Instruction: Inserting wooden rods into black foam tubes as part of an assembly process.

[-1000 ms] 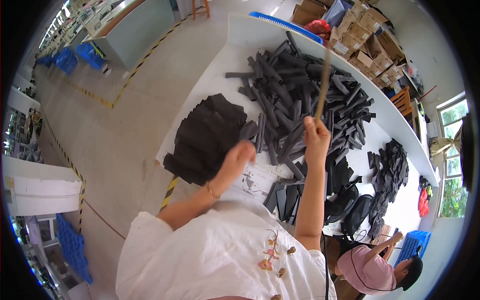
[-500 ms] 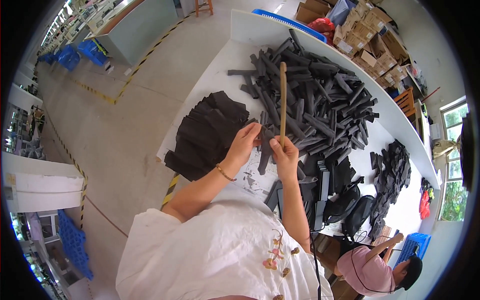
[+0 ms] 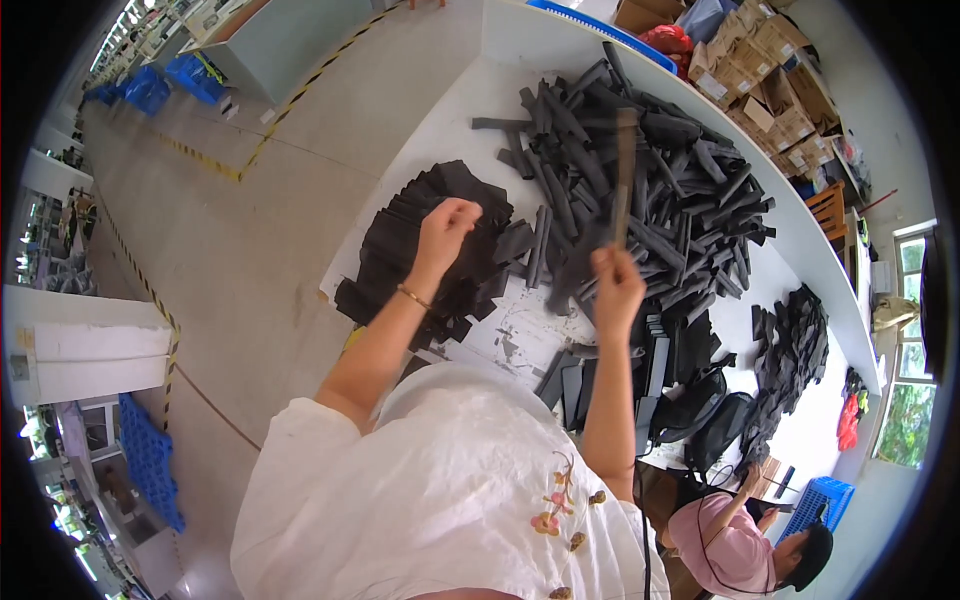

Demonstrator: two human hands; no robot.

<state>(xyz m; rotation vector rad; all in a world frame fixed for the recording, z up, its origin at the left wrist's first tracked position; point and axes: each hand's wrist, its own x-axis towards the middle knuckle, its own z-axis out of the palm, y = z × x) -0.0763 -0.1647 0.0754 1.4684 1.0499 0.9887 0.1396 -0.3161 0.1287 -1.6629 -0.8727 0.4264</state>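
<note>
My right hand (image 3: 618,285) grips a light wooden stick (image 3: 624,185), which stands up from the fist and is blurred by motion. A smeared dark cloth piece (image 3: 578,270) is just left of that hand; whether it is held or loose I cannot tell. My left hand (image 3: 447,232) is closed over a spread stack of flat black cloth pieces (image 3: 400,240); what its fingers hold, if anything, is hidden. Beyond both hands lies a big heap of black rolled cloth tubes (image 3: 670,190).
The white table (image 3: 420,130) has a raised rim along its far side. Black pouches (image 3: 720,430) and another black cloth pile (image 3: 785,360) lie to the right. A co-worker in pink (image 3: 710,535) sits at the lower right. Cardboard boxes (image 3: 765,70) stand beyond the rim.
My hands, together at a cloth piece before, are now apart. The left has moved left and up over the flat stack; the right has moved right and up with the stick.
</note>
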